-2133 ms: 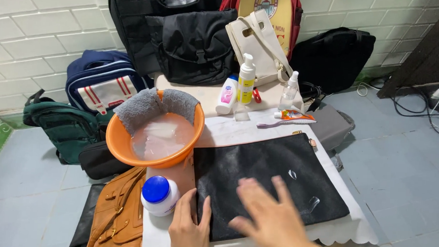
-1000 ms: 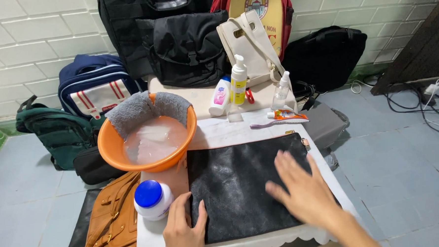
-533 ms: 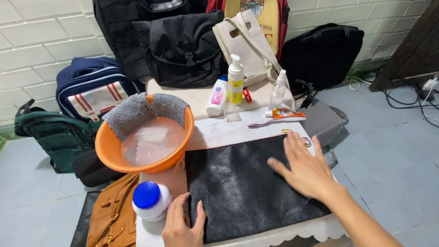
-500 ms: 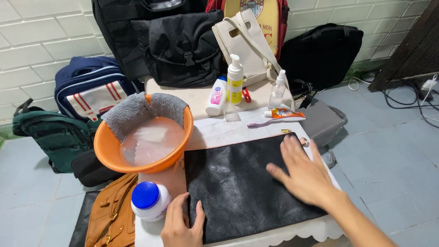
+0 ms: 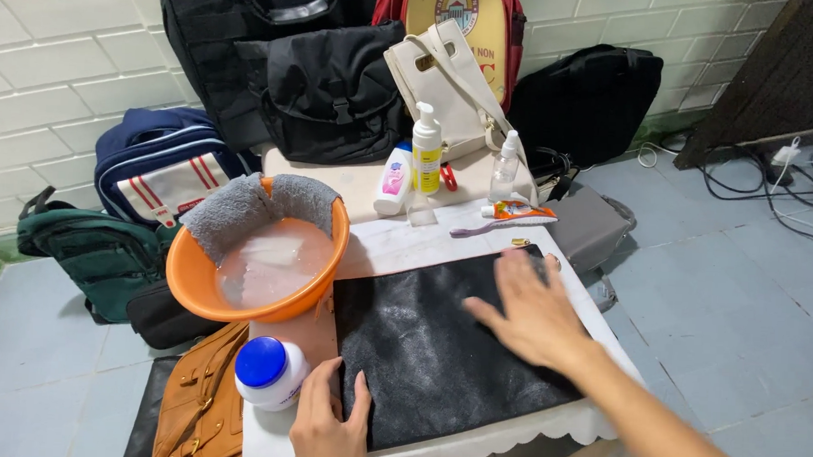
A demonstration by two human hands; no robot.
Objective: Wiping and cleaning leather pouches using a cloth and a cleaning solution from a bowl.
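Observation:
A flat black leather bag (image 5: 428, 357) with a dusting of white powder lies on a small white table (image 5: 397, 246). My right hand (image 5: 526, 309) lies palm down on the bag's right half, fingers spread. At the bag's near left corner my left hand (image 5: 329, 426) rests with its fingers on the bag's edge. A white bottle with a blue cap (image 5: 268, 373) lies just left of my left hand.
An orange basin (image 5: 257, 259) of cloudy water with a grey towel over its rim stands at the table's left. Bottles (image 5: 425, 152), a tube and a toothbrush (image 5: 498, 227) sit behind. A brown leather bag (image 5: 200, 402) lies below left. Backpacks and bags line the tiled wall.
My right hand has slid across the black bag from its near middle out to the right edge and back toward the upper middle. My left hand has stayed at the near left corner.

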